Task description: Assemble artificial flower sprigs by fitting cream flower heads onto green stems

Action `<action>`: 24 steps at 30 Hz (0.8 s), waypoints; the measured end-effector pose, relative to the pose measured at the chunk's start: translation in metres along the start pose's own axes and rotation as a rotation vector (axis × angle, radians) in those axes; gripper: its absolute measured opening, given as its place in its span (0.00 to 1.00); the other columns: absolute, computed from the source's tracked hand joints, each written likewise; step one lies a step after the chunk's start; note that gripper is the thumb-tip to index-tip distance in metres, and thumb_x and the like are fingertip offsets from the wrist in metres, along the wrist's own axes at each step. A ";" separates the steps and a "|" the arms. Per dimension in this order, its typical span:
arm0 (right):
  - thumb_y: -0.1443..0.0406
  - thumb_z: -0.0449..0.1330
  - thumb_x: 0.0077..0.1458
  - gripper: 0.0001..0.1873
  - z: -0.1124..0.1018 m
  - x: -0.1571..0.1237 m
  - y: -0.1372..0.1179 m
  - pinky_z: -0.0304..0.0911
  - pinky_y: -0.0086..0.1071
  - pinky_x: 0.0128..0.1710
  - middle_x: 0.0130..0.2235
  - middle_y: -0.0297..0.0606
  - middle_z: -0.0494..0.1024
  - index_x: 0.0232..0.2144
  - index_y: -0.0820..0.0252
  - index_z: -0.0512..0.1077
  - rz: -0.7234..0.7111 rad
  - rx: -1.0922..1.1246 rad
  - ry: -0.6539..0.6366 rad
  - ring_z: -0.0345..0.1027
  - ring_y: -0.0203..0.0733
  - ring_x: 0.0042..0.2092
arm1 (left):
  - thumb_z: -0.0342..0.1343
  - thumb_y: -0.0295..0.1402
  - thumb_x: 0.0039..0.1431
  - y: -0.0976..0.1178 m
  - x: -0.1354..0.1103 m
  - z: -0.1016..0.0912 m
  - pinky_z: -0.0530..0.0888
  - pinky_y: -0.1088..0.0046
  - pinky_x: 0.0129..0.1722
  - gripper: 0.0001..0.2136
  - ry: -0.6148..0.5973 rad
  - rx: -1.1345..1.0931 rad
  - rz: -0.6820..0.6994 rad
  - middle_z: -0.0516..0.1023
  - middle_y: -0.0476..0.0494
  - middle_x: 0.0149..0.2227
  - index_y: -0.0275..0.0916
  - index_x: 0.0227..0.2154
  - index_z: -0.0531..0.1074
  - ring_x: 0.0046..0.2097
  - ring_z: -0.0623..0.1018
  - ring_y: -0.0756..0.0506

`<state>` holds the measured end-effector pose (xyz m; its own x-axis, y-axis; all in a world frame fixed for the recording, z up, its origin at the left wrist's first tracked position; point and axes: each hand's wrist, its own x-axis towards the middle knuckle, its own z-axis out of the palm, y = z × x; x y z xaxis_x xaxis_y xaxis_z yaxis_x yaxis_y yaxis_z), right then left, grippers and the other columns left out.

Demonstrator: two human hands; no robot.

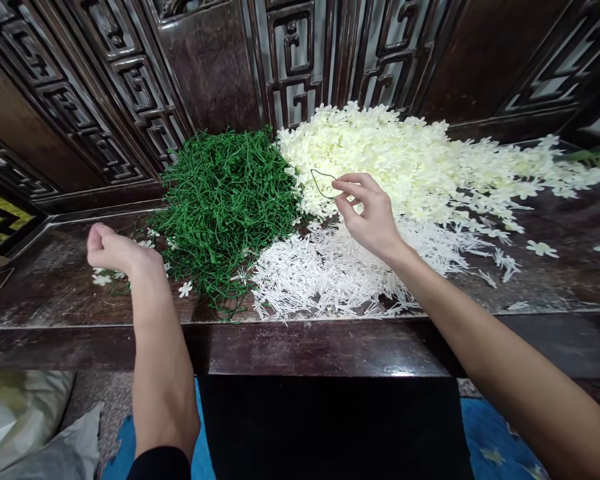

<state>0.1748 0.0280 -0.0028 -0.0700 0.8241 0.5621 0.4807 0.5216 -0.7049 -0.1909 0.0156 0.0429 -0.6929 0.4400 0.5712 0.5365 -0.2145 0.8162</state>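
My right hand (373, 213) pinches a thin dark green loop (316, 185), a wire or a cord, with its fingertips above the pile of cream-white artificial flowers (370, 150). Over at the left, my left hand (120, 252) is closed with the fingers curled away from view, so what they hold, if anything, is hidden. Beneath it lie several loose white flowers (101, 279). Between my hands spreads a heap of green plastic stems (225, 193). White thin stick-like pieces (325, 277) form another pile just below my right hand.
All the piles rest on a dark wooden bench (300, 348) with a carved lattice back (207, 63). A few loose blossoms (541, 249) are scattered at the right. Pale sacks (25, 413) stand on the floor at the lower left, and blue cloth (497, 437) shows below.
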 end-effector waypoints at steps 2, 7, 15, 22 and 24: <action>0.67 0.57 0.56 0.12 -0.001 0.000 -0.004 0.71 0.46 0.44 0.46 0.43 0.77 0.39 0.57 0.79 -0.006 0.084 0.039 0.73 0.48 0.44 | 0.40 0.12 0.58 0.005 -0.007 0.006 0.66 0.77 0.47 0.18 0.549 -0.042 -0.014 0.50 0.53 0.30 0.44 0.27 0.46 0.36 0.63 0.52; 0.67 0.60 0.54 0.08 0.001 -0.004 -0.014 0.72 0.47 0.46 0.38 0.37 0.80 0.32 0.52 0.80 -0.071 0.158 -0.006 0.74 0.46 0.43 | 0.58 0.23 0.57 0.026 -0.063 0.037 0.72 0.72 0.37 0.08 0.162 -0.161 0.594 0.67 0.47 0.35 0.37 0.37 0.66 0.35 0.70 0.49; 0.67 0.57 0.57 0.10 -0.002 -0.007 -0.016 0.72 0.45 0.41 0.35 0.36 0.82 0.32 0.53 0.79 -0.166 0.164 -0.338 0.75 0.44 0.39 | 0.55 0.28 0.65 0.043 -0.138 0.055 0.72 0.57 0.56 0.17 -0.642 -0.069 1.258 0.71 0.45 0.59 0.50 0.55 0.69 0.63 0.67 0.41; 0.61 0.66 0.53 0.11 -0.004 -0.007 -0.019 0.72 0.45 0.44 0.39 0.41 0.80 0.38 0.59 0.75 0.022 0.286 -0.405 0.75 0.44 0.40 | 0.55 0.21 0.63 0.038 -0.147 0.052 0.77 0.70 0.40 0.15 -0.649 -0.234 1.050 0.78 0.44 0.41 0.42 0.50 0.73 0.42 0.77 0.48; 0.59 0.65 0.54 0.14 -0.005 -0.006 -0.018 0.72 0.46 0.45 0.41 0.43 0.80 0.41 0.60 0.74 0.053 0.272 -0.390 0.75 0.46 0.42 | 0.55 0.23 0.63 0.038 -0.148 0.052 0.77 0.71 0.40 0.12 -0.654 -0.188 0.926 0.78 0.45 0.39 0.42 0.47 0.76 0.39 0.77 0.49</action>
<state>0.1712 0.0121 0.0090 -0.3997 0.8451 0.3549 0.2500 0.4730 -0.8449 -0.0427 -0.0127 -0.0155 0.3418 0.4025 0.8492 0.5912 -0.7945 0.1387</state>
